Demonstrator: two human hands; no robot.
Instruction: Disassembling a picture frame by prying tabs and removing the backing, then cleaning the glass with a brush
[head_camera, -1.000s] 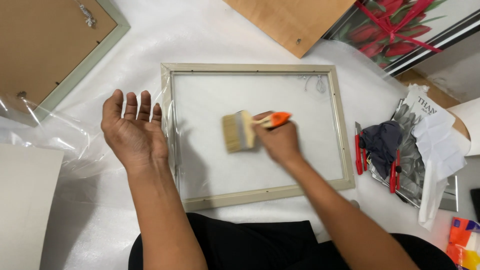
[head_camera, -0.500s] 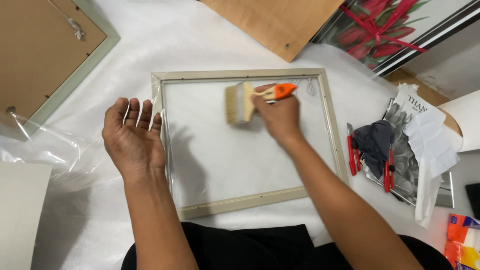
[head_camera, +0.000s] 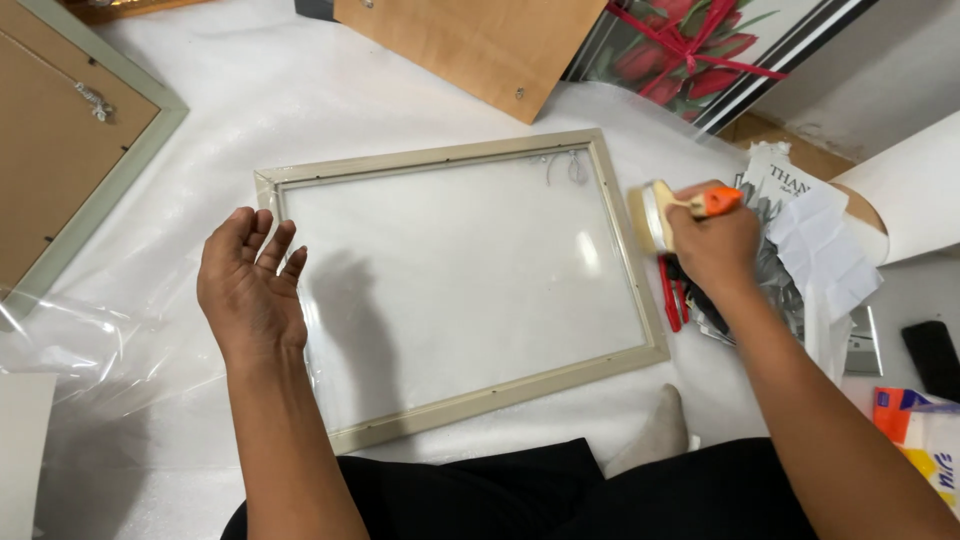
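While the left hand (head_camera: 248, 290) rests fingers released at the picture frame's (head_camera: 610, 230) left edge, right hand (head_camera: 712, 240) fingers grasp an orange-handled paintbrush (head_camera: 662, 212) right of it.

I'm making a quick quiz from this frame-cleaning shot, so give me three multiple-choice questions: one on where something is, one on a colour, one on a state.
1. Where is the brush?
A. over the middle of the glass
B. just past the right edge of the frame
C. on the brown board

2. What colour is the brush handle?
A. orange
B. green
C. black

3. How is the left hand?
A. closed in a fist
B. holding scissors
C. open, palm up, fingers spread

Answers:
1 B, the bristles sit beyond the frame's right rail, in the right hand.
2 A, the orange end shows above the fingers.
3 C, the palm faces the camera at the frame's left side, holding nothing.
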